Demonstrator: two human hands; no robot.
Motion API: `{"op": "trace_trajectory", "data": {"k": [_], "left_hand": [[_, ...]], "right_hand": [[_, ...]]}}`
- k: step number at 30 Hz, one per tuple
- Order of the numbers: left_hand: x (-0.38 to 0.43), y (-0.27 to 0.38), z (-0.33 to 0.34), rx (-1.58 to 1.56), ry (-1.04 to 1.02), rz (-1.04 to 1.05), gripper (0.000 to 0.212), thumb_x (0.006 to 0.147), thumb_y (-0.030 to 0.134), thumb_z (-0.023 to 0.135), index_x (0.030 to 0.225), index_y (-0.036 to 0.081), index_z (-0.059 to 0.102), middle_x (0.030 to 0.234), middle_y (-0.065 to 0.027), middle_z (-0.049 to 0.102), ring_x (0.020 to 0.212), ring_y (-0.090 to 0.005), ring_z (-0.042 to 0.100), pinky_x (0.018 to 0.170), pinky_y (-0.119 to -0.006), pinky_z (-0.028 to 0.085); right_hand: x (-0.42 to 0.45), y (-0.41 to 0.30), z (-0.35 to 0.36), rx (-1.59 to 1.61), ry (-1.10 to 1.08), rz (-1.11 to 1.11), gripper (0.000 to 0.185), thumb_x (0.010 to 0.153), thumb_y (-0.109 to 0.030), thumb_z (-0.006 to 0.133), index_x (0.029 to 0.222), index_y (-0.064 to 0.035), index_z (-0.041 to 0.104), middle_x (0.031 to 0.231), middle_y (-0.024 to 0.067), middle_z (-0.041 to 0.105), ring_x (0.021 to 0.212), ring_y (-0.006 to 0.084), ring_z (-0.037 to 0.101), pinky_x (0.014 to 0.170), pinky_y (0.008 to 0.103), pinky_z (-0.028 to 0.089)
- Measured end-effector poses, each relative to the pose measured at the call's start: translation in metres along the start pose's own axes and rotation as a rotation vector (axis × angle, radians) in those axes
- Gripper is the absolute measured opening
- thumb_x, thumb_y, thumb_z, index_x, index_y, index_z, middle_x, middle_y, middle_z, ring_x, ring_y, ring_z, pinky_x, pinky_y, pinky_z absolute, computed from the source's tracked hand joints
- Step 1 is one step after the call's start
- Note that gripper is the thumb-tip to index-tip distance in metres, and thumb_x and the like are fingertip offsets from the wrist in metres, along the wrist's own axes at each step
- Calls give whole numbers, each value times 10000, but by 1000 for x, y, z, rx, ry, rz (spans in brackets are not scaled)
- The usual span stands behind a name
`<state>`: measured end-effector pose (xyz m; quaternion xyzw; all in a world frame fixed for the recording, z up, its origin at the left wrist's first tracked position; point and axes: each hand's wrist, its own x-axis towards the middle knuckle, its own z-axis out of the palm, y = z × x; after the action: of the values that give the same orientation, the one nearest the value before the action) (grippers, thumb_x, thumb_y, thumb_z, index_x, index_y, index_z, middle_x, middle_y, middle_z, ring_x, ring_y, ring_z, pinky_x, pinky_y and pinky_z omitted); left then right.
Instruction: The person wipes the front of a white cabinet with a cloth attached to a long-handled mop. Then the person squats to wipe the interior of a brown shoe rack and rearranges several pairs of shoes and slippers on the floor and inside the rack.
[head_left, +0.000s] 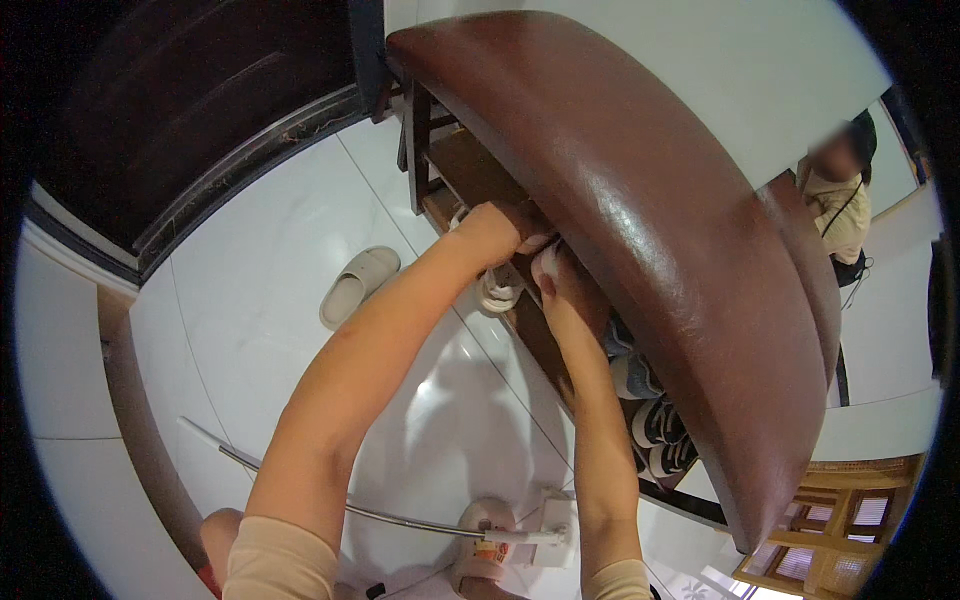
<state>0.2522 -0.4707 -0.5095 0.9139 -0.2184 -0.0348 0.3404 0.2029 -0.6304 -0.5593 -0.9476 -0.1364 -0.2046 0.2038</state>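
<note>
A shoe bench with a brown padded leather-look seat stands before me. Both arms reach under its front edge to the dark wooden shelf. My left hand is bent over at the shelf, with its fingers mostly hidden in shadow under the seat. Close beside it, my right hand shows its thumb side, while the rest lies behind the seat's edge. Whether either hand holds something cannot be made out. Just below the hands is a white shoe, partly covered by my left wrist.
Black sneakers with white soles and grey-blue shoes sit on the rack. A beige slipper lies on the white tiles. A metal pole with a white flat head crosses near my slippered foot. A dark door is upper left.
</note>
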Motion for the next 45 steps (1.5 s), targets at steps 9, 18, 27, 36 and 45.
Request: {"op": "trace_trajectory", "data": {"k": [9, 18, 27, 36, 45], "left_hand": [[-100, -74, -7, 124, 593, -17, 242, 733, -1, 553, 961, 75, 575, 887, -126, 554, 863, -327, 550, 704, -417, 455], [-236, -211, 80, 306, 310, -175, 310, 663, 86, 627, 972, 82, 622, 1241, -150, 497, 1102, -359, 478, 908, -450, 407], [-183, -199, 101, 111, 288, -489, 301, 687, 59, 611, 985, 30, 642, 1111, -204, 532, 1056, -373, 491, 878, -424, 414], [-107, -93, -63, 251, 549, 44, 184, 764, 95, 570, 922, 49, 652, 897, -135, 550, 886, -332, 528, 737, -418, 427], [43, -98, -55, 395, 8, -295, 327, 721, 48, 551, 1031, 98, 643, 1029, -175, 618, 895, -333, 597, 768, -386, 474]], "right_hand": [[-45, -89, -7, 99, -252, -129, 281, 807, -176, 599, 1042, -43, 523, 956, 103, 531, 835, 293, 597, 702, 398, 505], [-100, -142, 169, 166, -687, -295, 432, 727, -151, 671, 1122, -92, 507, 1048, 132, 486, 922, 308, 552, 748, 402, 504], [-103, -113, 220, -123, -425, -295, 267, 703, -148, 650, 948, -81, 567, 796, 111, 532, 654, 265, 591, 511, 367, 508], [37, -143, 12, -26, -276, -367, 200, 772, -201, 604, 898, -67, 527, 820, 132, 525, 772, 317, 573, 610, 413, 492], [104, -41, 70, -113, -98, -238, 418, 829, -219, 589, 1192, -32, 500, 1157, 224, 519, 1045, 373, 512, 895, 439, 395]]}}
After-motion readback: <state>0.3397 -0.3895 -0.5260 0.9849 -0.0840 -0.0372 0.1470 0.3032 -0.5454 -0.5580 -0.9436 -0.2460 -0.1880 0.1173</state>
